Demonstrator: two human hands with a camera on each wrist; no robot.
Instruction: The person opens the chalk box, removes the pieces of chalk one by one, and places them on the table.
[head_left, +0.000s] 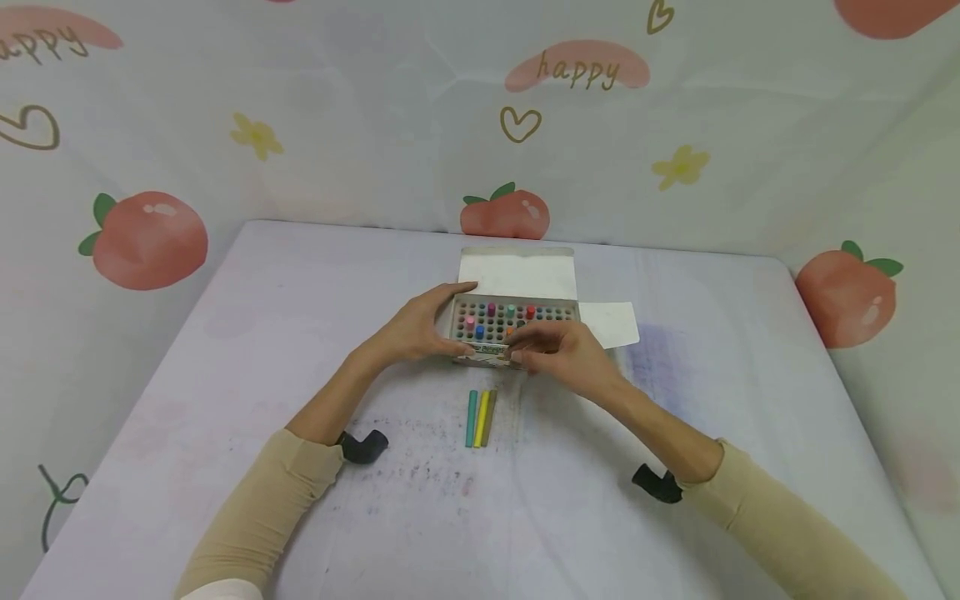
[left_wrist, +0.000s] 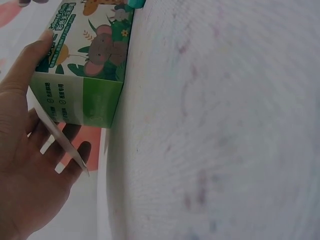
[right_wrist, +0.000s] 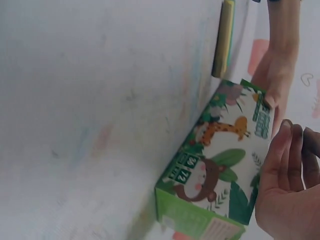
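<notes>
A cardboard chalk box (head_left: 487, 360) with cartoon animals on it stands with its lid (head_left: 517, 275) up at the back. Inside, a tray of round holes carries several coloured chalk sticks (head_left: 491, 309). My left hand (head_left: 420, 325) holds the box's left end, thumb along the front top edge; in the left wrist view its other fingers reach behind a side flap (left_wrist: 60, 137). Over the front right of the tray is my right hand (head_left: 566, 354), its fingers bent near an orange chalk (head_left: 509, 332). Between its thumb and fingers no chalk shows in the right wrist view.
A teal chalk stick (head_left: 471, 419), a yellow one (head_left: 482, 419) and a brown one (head_left: 490, 417) lie side by side in front of the box. To the right sticks out a white flap (head_left: 609, 323). Coloured smudges mark the white tablecloth (head_left: 300, 500).
</notes>
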